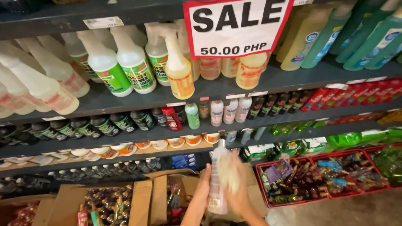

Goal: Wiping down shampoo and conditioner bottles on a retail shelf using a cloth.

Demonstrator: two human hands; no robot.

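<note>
A slim, pale pink translucent bottle (217, 184) (whitish cap on top) stands nearly upright, raised just above the open cardboard box (167, 196).

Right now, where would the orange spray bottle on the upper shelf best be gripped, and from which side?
Grip the orange spray bottle at its narrow neck just under the white trigger head, coming from the open aisle side. It stands at the shelf's front edge, while the green-labelled bottle crowds its wide body on one side.
</note>
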